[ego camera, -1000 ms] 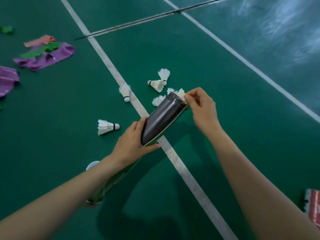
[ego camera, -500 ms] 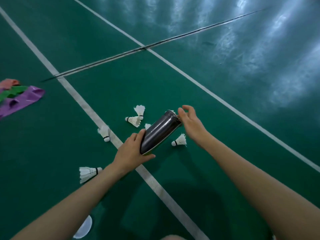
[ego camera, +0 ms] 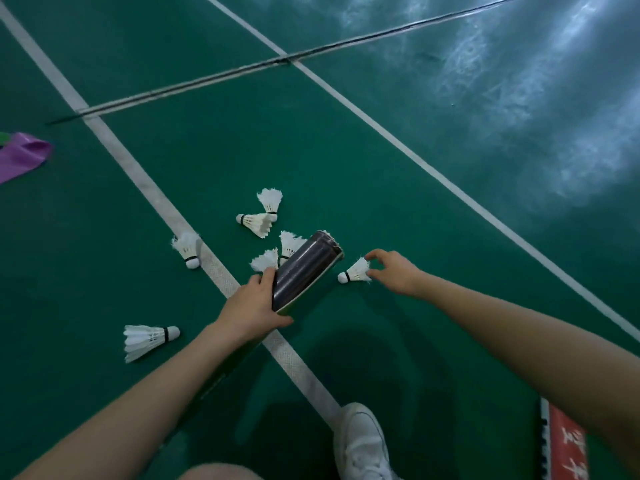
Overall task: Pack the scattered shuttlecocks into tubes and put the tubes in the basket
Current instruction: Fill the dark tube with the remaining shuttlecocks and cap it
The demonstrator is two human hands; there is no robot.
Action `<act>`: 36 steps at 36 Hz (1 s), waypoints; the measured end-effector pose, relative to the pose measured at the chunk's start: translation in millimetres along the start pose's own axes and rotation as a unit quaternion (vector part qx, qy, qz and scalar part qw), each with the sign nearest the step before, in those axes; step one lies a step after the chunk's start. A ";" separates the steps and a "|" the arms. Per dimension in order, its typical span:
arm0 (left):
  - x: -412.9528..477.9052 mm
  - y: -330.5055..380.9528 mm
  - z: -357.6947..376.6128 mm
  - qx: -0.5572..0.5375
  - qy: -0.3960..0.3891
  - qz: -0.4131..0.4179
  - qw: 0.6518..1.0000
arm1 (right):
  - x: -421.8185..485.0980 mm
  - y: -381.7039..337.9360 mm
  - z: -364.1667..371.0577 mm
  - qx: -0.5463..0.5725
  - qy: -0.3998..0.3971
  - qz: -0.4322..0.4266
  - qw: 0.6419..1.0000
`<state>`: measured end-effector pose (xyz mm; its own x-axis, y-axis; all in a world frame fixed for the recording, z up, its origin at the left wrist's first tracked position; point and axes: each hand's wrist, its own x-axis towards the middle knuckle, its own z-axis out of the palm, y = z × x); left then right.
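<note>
Your tube (ego camera: 306,271) looks dark, smooth and glossy; the shuttlecock (ego camera: 355,271) beside it is matt white feather with a smooth pale tip; the green floor (ego camera: 346,168) has a dull sheen, its white line (ego camera: 221,275) rough-textured.

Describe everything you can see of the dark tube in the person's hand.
The tube is a glossy, dark cylinder, cardboard or plastic by its look, with a green band at its near end. It is tilted, its far end pointing away to the right; what is inside cannot be seen. The left hand grips its near part, fingers curled round it. A shuttlecock lies partly hidden behind it. The right hand does not touch it.
</note>
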<state>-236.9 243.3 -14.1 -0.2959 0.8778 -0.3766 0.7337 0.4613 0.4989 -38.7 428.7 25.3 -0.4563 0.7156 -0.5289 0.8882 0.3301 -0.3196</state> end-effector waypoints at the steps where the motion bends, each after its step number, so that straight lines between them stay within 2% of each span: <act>1: 1.8 -2.2 4.9 0.004 -0.008 -0.005 1.000 | 8.2 5.5 7.0 -0.013 -0.009 -0.003 1.000; 4: 6.4 -4.8 17.5 0.013 -0.024 -0.015 1.000 | 29.5 23.6 29.4 -0.041 -0.044 0.006 0.998; 7: 10.3 -2.3 26.8 0.017 -0.039 -0.015 0.999 | 53.4 35.6 45.8 -0.034 -0.045 0.018 0.998; 11: 21.0 -0.2 31.6 0.011 -0.043 -0.023 0.999 | 83.6 34.9 61.2 0.075 0.012 0.027 0.997; 16: 33.3 1.7 38.9 -0.001 -0.024 -0.046 0.999 | 85.2 35.7 90.4 0.180 0.099 0.041 0.978; 18: 33.7 3.4 43.5 -0.013 -0.014 -0.056 0.998 | 76.9 38.0 100.0 0.255 0.146 0.054 0.954; 23: 28.0 -0.4 49.0 -0.075 -0.024 -0.058 0.995 | 56.6 38.1 95.2 0.429 0.273 0.054 0.859; 27: 21.5 -2.7 48.9 -0.095 -0.022 -0.043 0.994 | 48.1 30.4 62.6 0.502 0.314 -0.016 0.805; 29: 20.6 -3.9 48.2 -0.080 -0.016 -0.027 0.996 | 43.8 27.1 48.2 0.493 0.320 -0.064 0.806; 31: 20.6 -3.6 45.4 -0.072 -0.005 -0.009 0.997 | 39.8 26.0 40.8 0.464 0.312 -0.100 0.823; 36: 17.2 6.1 34.0 -0.053 0.044 0.028 0.997 | 33.6 17.5 38.5 0.437 0.252 -0.130 0.854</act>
<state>-216.7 256.8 -44.1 -0.3125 0.9084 -0.2777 0.6827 0.4180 0.5993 -40.6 434.9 -28.4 -0.3554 0.9346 -0.0158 0.2813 0.0908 -0.9553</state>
